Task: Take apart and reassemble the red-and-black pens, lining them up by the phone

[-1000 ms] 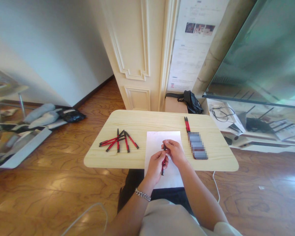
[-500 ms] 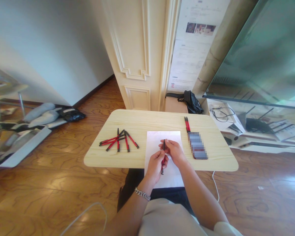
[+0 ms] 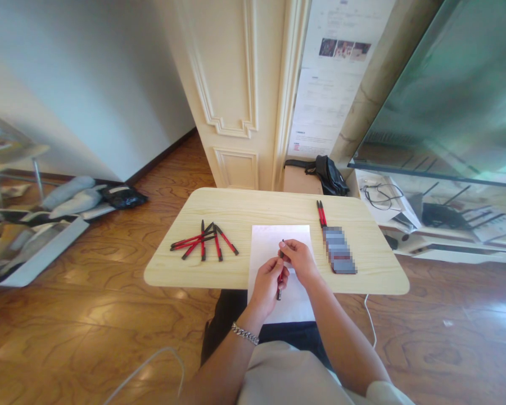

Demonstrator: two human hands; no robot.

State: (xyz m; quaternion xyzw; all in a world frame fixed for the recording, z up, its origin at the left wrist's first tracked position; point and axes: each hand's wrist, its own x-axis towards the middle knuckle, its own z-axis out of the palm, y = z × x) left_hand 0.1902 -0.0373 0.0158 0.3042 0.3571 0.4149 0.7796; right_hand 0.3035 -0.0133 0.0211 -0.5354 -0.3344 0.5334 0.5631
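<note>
A red and black pen (image 3: 280, 278) is held nearly upright over the white sheet of paper (image 3: 263, 239). My left hand (image 3: 266, 284) is closed round its red lower part. My right hand (image 3: 297, 259) pinches the pen's black upper end, and the fingers hide most of that end. On the left of the table lies a loose pile of several red and black pens (image 3: 198, 242), some crossing each other. Two more such pens (image 3: 321, 214) lie side by side on the right, just above a phone-like object with a pixelated surface (image 3: 340, 253).
The light wooden table (image 3: 236, 205) has rounded corners, and the paper overhangs its near edge. Beyond it stands a cream panelled door (image 3: 231, 112). A black bag (image 3: 329, 174) rests on a box behind the table. A white cable (image 3: 369, 320) hangs at the right.
My right fingers have closed in on the pen's black upper end, covering more of it. The left hand's hold and the other pens look the same.
</note>
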